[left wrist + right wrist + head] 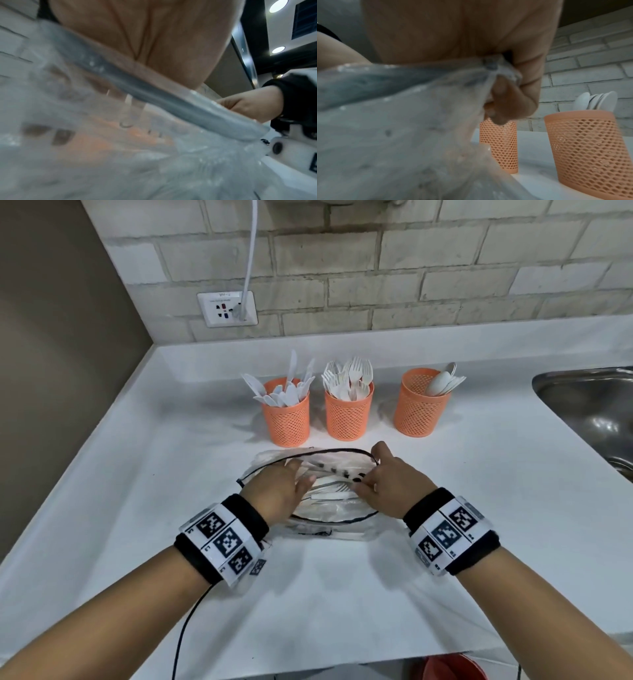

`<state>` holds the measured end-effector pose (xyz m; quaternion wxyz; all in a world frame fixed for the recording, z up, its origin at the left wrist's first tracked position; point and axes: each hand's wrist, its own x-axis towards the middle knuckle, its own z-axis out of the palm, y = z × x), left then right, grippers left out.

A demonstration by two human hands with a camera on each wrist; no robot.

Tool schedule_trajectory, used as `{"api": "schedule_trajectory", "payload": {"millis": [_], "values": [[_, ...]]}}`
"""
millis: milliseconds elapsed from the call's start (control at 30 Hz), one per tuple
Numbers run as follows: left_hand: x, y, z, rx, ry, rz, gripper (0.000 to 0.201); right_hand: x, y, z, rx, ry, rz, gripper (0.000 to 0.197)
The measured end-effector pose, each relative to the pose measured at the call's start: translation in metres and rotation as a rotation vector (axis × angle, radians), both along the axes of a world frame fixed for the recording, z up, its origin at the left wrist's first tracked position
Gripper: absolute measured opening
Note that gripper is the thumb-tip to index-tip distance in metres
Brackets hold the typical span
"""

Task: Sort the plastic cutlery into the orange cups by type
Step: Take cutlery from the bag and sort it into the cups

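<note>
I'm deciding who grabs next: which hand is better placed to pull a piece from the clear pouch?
Left. The left hand reaches into the pouch over the cutlery; the right hand pinches its rim.

bare forearms | black wristbands (452, 532) | white marker blocks, black square codes (222, 542) | thin black cable (186, 631)

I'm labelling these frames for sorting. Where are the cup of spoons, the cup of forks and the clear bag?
cup of spoons (418, 409), head view, on its mesh wall.
cup of forks (347, 416), head view, on its mesh wall.
clear bag (329, 513), head view, on the near plastic between the wrists.
</note>
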<state>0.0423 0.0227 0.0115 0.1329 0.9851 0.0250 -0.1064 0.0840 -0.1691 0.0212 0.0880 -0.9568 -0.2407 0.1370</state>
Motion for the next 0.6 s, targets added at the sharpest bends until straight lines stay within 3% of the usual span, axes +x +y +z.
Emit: {"api": "schedule_trajectory", "payload": {"millis": [133, 200, 300, 433, 600], "values": [[0.0, -0.004, -0.005, 0.028, 0.065, 0.028, 0.087, -0.001, 0.004, -0.002, -0.123, 0.001, -0.04, 0.033], [-0.001, -0.011, -0.004, 0.075, 0.021, -0.01, 0.08, -0.004, 0.004, -0.005, -0.173, 0.022, -0.057, 0.037], [-0.003, -0.025, -0.006, 0.055, -0.039, -0.158, 0.055, -0.006, 0.002, -0.009, -0.17, 0.035, -0.057, 0.052], [-0.005, -0.04, -0.011, 0.046, 0.103, -0.289, 0.044, -0.006, -0.004, -0.011, -0.112, 0.075, -0.037, 0.066], [-0.003, -0.036, -0.02, 0.143, 0.198, -0.286, 0.076, -0.009, -0.005, -0.015, -0.117, 0.105, -0.026, 0.059]]}}
